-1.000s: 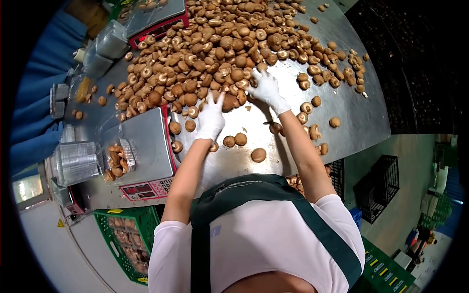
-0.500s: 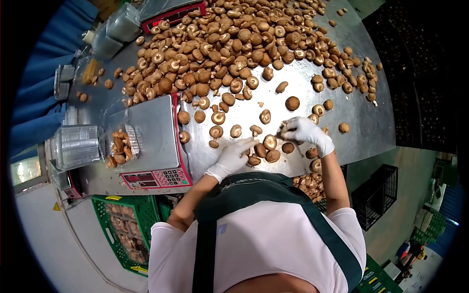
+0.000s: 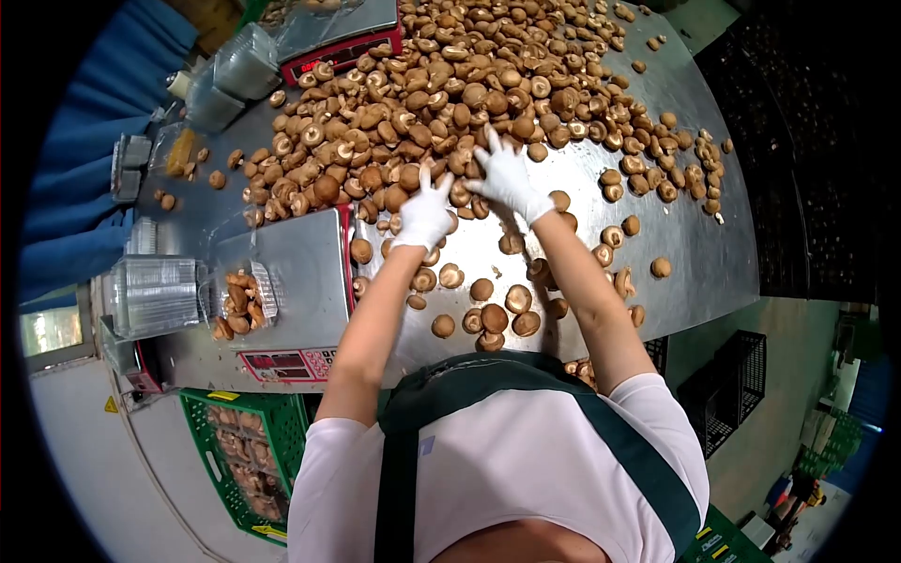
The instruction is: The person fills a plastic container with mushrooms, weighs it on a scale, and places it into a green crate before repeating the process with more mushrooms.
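Note:
A large heap of brown mushrooms (image 3: 441,84) covers the steel table (image 3: 694,244). My left hand (image 3: 424,214), in a white glove, lies fingers spread on the near edge of the heap. My right hand (image 3: 505,176), also gloved, rests fingers apart on the mushrooms just beside it. Neither hand visibly grips anything. A small group of loose mushrooms (image 3: 493,314) lies on the table close to my body, between my forearms.
A scale (image 3: 291,281) at the left carries a clear tray of mushrooms (image 3: 239,300). Stacked clear trays (image 3: 150,296) stand further left. A second scale (image 3: 343,33) sits at the back. Green crates (image 3: 249,450) stand below the table, black crates (image 3: 713,394) at right.
Both hands pulled mushrooms toward my body half a second ago, then reached back out to the edge of the heap. A group of mushrooms stays near the table's front edge.

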Demonstrator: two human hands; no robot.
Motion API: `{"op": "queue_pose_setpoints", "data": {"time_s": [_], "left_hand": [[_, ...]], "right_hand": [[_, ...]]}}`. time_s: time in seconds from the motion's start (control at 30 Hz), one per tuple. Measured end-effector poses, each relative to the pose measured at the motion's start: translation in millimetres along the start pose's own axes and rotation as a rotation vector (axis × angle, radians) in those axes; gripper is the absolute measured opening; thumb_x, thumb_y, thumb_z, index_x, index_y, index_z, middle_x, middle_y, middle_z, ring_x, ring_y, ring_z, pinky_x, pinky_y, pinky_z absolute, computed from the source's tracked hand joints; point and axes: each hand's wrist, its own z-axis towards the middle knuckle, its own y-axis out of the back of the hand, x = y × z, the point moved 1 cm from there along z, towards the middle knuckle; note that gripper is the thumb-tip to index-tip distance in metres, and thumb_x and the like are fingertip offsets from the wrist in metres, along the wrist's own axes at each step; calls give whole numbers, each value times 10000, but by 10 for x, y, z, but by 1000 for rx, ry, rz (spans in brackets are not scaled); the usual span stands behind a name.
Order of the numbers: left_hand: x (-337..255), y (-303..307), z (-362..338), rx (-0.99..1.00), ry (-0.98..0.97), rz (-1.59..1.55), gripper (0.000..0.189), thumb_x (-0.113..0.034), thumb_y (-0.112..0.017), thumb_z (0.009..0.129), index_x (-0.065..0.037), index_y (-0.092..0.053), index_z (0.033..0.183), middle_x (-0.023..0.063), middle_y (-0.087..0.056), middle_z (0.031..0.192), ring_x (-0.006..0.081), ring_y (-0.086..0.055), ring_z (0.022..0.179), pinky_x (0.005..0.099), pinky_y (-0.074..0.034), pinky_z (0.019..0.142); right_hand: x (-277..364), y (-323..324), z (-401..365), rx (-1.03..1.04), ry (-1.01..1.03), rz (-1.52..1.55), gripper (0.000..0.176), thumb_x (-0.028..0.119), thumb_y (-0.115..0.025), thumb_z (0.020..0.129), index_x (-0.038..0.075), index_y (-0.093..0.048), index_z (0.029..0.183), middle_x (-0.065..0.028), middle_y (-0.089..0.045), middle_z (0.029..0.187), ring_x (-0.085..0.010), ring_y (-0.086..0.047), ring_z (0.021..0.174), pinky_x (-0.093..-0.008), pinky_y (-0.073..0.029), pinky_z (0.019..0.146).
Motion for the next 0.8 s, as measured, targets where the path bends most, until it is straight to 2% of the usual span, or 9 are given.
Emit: {"op": "queue_pose_setpoints", "data": {"time_s": [0.2, 0.33, 0.47, 0.5, 0.53, 0.6, 0.67, 0.73, 0.8], "left_hand": [[-75, -280, -553, 73, -72, -170, 594, -129, -510, 730, -218, -437, 1313, 142, -348, 1406, 314, -619, 932, 372, -520, 748], [-353, -486, -1101, 135, -251, -243, 583, -77, -503, 718, -188, -467, 1289, 135, -401, 1364, 303, -587, 1004, 360, -508, 791], [-158, -533, -1184, 164, -396, -691, 544, -31, -496, 719, -118, -509, 1256, 156, -503, 1261, 289, -533, 1106, 343, -437, 916], [-77, -446, -1133, 305, -195, -867, 511, -10, -473, 731, -87, -528, 1233, 155, -538, 1225, 264, -518, 1138, 319, -404, 971], [-7, -192, -1077, 149, -179, -733, 516, -1, -462, 736, -77, -516, 1244, 144, -522, 1259, 252, -494, 1175, 310, -373, 1009], [213, 29, -802, -201, -149, -607, 470, -11, -489, 769, -94, -518, 1230, 152, -530, 1236, 283, -499, 1162, 335, -392, 995], [441, 218, -474, -407, -49, -286, 535, -59, -481, 759, -133, -442, 1287, 133, -388, 1375, 320, -536, 1105, 376, -435, 942], [554, 388, -199, -329, 189, -206, 631, -139, -516, 731, -170, -359, 1342, 148, -319, 1415, 355, -581, 1000, 424, -494, 776], [645, 244, 50, -222, 246, -129, 709, -142, -540, 705, -190, -311, 1375, 166, -300, 1424, 357, -595, 977, 422, -502, 746]], "right_hand": [[324, 181, -964, 48, 358, 46, 462, 441, -659, 692, 119, -649, 1022, -107, -511, 1219, -336, -373, 1225, -585, -298, 958], [295, 228, -1632, 240, 286, 173, 453, 440, -654, 717, 112, -646, 1030, -98, -598, 1097, -292, -425, 1203, -534, -354, 939], [24, 642, -1804, 567, 205, 380, 492, 474, -604, 778, 142, -621, 1140, -74, -615, 1137, -249, -547, 1084, -363, -420, 930], [-42, 861, -1717, 711, 127, 497, 473, 465, -619, 777, 137, -635, 1118, -100, -620, 1120, -257, -608, 975, -318, -455, 884], [-170, 935, -1646, 767, 51, 560, 452, 440, -634, 777, 108, -649, 1084, -143, -636, 1058, -266, -627, 920, -338, -476, 850], [-374, 997, -1423, 622, -81, 567, 459, 417, -650, 772, 80, -643, 1084, -175, -640, 1028, -271, -631, 910, -338, -482, 832], [-482, 1014, -1039, 489, -163, 528, 451, 392, -648, 776, 61, -639, 1083, -187, -646, 1005, -268, -637, 905, -327, -481, 827], [-486, 990, -643, 334, -239, 484, 443, 378, -642, 768, 55, -643, 1070, -182, -650, 985, -274, -640, 895, -329, -484, 816], [-485, 733, -242, 134, -143, 534, 424, 358, -624, 757, 75, -645, 1072, -168, -659, 953, -292, -638, 886, -347, -485, 813]]}}
